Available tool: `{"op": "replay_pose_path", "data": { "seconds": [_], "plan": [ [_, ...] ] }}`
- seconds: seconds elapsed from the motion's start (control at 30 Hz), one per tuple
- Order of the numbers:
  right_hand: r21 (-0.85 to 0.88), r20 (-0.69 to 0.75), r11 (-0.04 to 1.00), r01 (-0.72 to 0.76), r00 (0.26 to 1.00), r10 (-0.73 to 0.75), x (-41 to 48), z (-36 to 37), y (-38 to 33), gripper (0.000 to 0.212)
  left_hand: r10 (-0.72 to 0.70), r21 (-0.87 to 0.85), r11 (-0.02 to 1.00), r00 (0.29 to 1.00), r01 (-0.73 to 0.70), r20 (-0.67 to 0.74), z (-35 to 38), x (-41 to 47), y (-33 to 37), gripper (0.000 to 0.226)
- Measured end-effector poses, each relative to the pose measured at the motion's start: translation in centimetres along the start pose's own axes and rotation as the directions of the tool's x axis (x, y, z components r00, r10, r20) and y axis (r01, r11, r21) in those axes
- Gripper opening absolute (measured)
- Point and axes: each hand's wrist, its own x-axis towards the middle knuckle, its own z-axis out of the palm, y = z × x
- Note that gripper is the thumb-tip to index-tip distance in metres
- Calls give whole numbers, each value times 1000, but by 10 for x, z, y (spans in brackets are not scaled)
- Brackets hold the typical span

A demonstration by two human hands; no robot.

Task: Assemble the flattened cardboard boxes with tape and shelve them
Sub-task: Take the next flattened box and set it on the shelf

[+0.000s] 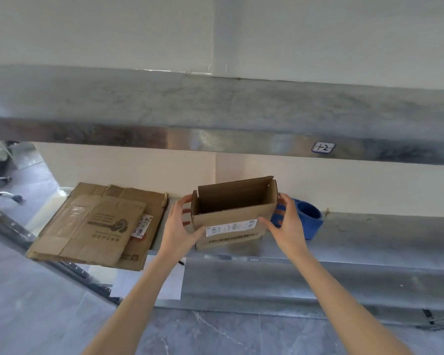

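Observation:
An assembled brown cardboard box (231,221), open at the top with a white label on its front, sits near the front edge of the metal shelf (369,242). My left hand (178,226) grips its left end, fingers behind and thumb at the front. My right hand (287,224) grips its right end the same way. Several flattened cardboard boxes (95,229) lie stacked on the shelf to the left, hanging over its front edge. A blue tape dispenser (310,219) sits just behind my right hand.
An upper metal shelf (215,119) with a small label marked "+2" (323,147) runs overhead. A white wall stands behind the shelves. Grey tiled floor (215,336) lies below, with a slotted upright post (10,226) at the left.

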Motion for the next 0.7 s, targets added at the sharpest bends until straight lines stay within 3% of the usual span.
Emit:
{"op": "replay_pose_path", "data": {
  "seconds": [0.1, 0.43, 0.57, 0.7],
  "plan": [
    [1, 28, 1000, 6, 1000, -6, 5, -6, -4, 89, 1, 4, 1000, 998, 0, -66, 3, -3, 3, 75],
    [-37, -15, 994, 102, 995, -103, 5, -7, -3, 64, 48, 51, 997, 999, -49, 9, -1, 6, -9, 70],
    [-176, 62, 958, 225, 974, -217, 1, -3, -2, 40, 217, 119, 965, 965, -235, 148, -4, 10, -9, 49],
    [-133, 65, 981, 138, 989, -130, 4, 0, -3, 50, 153, 158, 971, 976, -177, 152, -3, 17, -13, 43]
  ]
}}
